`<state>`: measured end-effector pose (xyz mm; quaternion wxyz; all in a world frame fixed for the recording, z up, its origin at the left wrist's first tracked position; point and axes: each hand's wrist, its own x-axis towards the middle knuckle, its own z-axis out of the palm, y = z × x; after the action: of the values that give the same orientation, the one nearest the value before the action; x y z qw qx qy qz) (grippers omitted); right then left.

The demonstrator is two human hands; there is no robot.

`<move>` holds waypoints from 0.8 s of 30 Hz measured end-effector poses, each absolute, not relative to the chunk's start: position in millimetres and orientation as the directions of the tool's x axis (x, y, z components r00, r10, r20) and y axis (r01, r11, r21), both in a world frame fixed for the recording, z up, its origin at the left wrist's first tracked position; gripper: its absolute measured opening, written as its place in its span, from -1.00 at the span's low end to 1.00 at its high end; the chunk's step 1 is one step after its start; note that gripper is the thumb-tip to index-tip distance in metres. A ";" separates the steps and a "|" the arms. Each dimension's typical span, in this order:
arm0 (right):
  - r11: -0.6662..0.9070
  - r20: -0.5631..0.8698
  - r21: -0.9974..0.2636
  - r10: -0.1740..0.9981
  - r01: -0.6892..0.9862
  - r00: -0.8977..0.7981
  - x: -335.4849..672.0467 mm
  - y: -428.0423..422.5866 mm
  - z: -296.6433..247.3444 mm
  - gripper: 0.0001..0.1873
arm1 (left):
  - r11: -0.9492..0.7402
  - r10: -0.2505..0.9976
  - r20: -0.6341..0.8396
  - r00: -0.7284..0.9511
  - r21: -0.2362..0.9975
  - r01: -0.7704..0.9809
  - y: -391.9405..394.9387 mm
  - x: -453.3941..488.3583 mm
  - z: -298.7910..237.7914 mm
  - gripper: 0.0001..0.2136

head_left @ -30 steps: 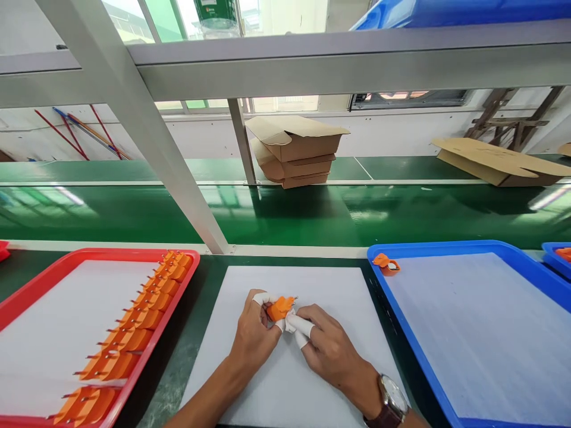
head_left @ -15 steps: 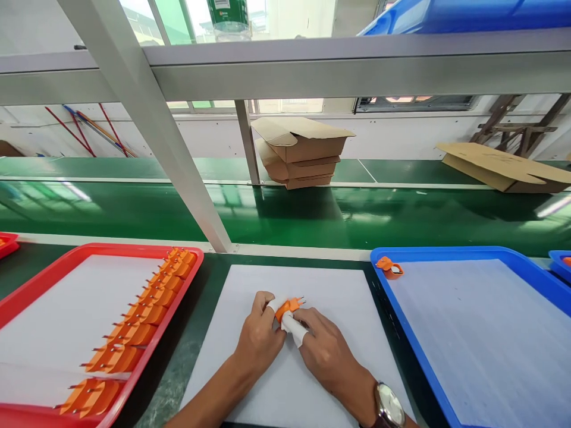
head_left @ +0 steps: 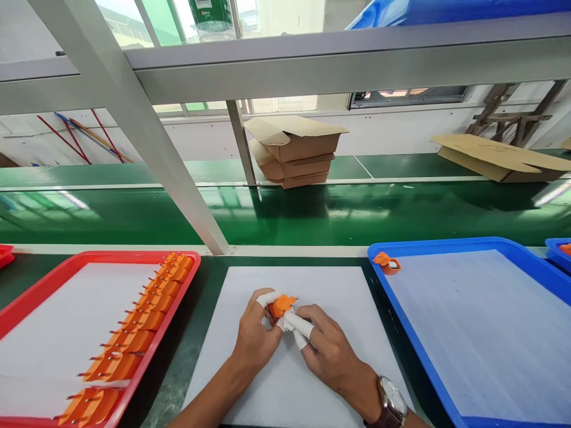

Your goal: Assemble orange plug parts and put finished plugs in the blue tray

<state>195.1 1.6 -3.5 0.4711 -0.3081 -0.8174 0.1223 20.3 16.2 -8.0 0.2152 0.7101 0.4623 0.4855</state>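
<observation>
Head view: what's that left hand (head_left: 259,333) got?
"An orange plug (head_left: 282,306), fingers clamped round it, over the white mat (head_left: 343,288)."
"And the right hand (head_left: 332,353)?"
"Looks from here like thumb and finger together on a crumpled white cloth (head_left: 289,321), right up against the plug."
"Around them?"
"Red tray (head_left: 134,257) with a row of orange plugs (head_left: 138,340) to the left, blue tray (head_left: 446,244) to the right."

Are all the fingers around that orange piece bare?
No, white covers sit on some fingers of both the left hand and the right hand at the orange piece.
</observation>
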 end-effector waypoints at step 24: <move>0.756 0.694 -0.530 0.647 0.384 -0.316 195.6 3.3 -2.9 -0.58 | -0.495 0.868 0.487 0.103 0.825 0.274 15.2 22.2 -7.7 -0.65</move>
<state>195.6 3.3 -2.9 0.4879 -0.3220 -0.8000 0.1347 22.2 15.2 -7.7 0.2825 0.6867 0.4156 0.5253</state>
